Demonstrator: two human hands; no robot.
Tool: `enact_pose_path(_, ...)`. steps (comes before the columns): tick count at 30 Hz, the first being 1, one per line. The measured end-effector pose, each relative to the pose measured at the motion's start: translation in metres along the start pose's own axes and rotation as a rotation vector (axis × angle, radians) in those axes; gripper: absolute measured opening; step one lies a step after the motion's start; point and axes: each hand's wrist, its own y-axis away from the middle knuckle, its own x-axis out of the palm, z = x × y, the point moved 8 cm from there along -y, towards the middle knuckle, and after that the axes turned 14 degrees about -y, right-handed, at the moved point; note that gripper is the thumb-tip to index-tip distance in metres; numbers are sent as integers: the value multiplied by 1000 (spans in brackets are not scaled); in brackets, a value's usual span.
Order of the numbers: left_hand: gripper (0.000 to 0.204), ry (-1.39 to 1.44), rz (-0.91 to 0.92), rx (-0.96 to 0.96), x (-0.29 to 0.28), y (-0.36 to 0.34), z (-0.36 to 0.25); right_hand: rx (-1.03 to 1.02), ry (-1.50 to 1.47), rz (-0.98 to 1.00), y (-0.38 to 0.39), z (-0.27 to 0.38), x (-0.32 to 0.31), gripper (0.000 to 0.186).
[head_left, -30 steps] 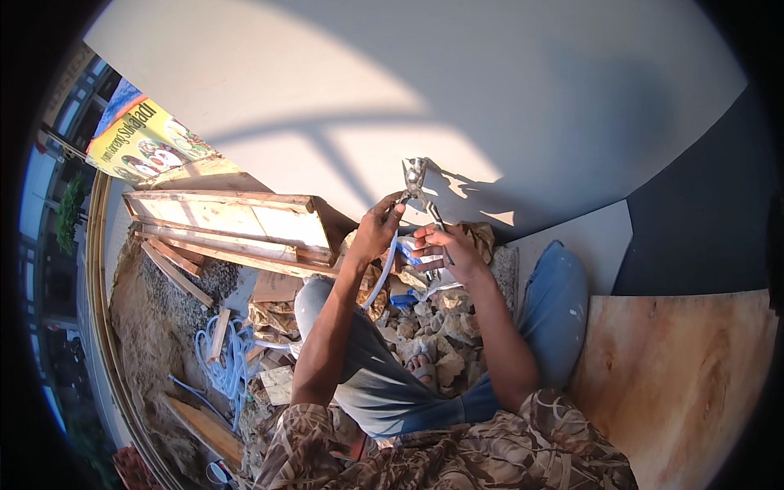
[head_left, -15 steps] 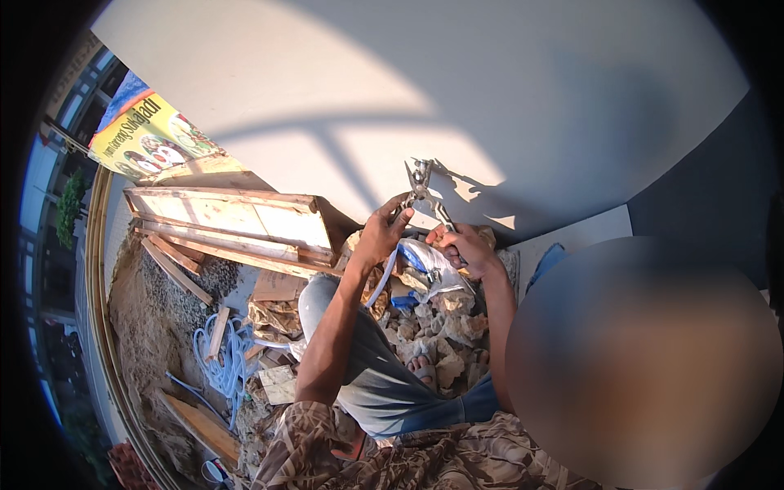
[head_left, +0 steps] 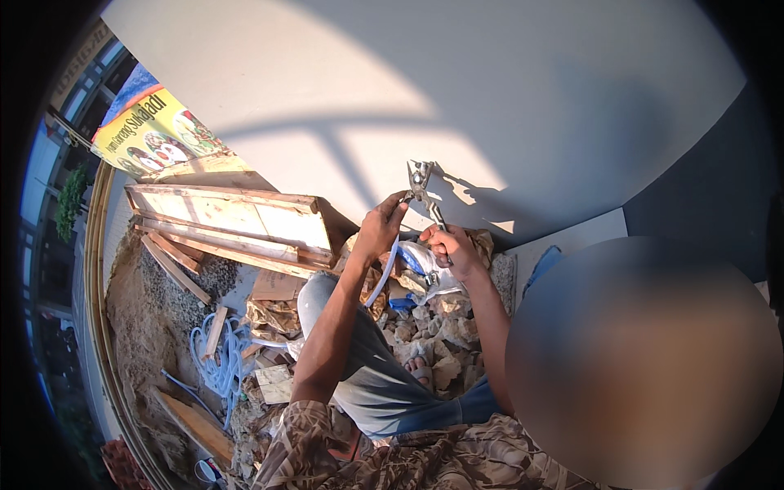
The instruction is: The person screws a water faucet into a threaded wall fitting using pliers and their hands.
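Observation:
In front of the wall, both my hands are raised on a metal plier-like tool (head_left: 420, 184) whose jaws point up. My left hand (head_left: 380, 230) is closed at its left side, fingertips just below the jaws. My right hand (head_left: 454, 251) is wrapped round the dark handle running down to the right. A pale, thin hose (head_left: 385, 276) hangs just below my left hand; whether the fingers also grip it, I cannot tell. Anything small between the jaws is too small to make out.
Rubble (head_left: 420, 331) and a white plastic bag (head_left: 441, 278) lie below my hands. A long wooden box (head_left: 229, 224) stands left, near loose planks (head_left: 175, 268) and coiled blue hose (head_left: 220, 359). The pale wall (head_left: 523, 98) rises close ahead. A blurred round patch hides the lower right.
The tool has turned slightly, and its handles look closer together. My right hand has shifted a little to the left. My left hand stays nearly in place.

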Motion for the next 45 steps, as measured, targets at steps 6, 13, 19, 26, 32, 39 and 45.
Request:
enact_pose_path(6, 36, -11, -14, -12, -6, 0, 0, -72, -132, -29, -2, -11, 9, 14)
enact_pose_path(13, 37, -82, 66, -30, -8, -3, 1, -102, -195, -146, -2, -21, 12, 11)
enact_pose_path(19, 38, -181, 205, -76, -9, -14, 9, -186, -281, -255, -15, -42, 14, 7)
enact_pose_path(26, 35, -309, 104, 12, -22, -23, 13, -259, -335, -309, -20, -54, 45, 7)
enact_pose_path(32, 38, -266, 169, -57, -17, -23, 13, -153, -74, -224, -12, -42, 36, 14)
enact_pose_path(39, 32, 193, 152, 42, -31, -4, -1, -134, 494, -101, -7, 32, -3, 56)
enact_pose_path(45, 25, 485, 139, -108, -75, 10, 9, -578, 1249, 141, -55, 120, 48, 30)
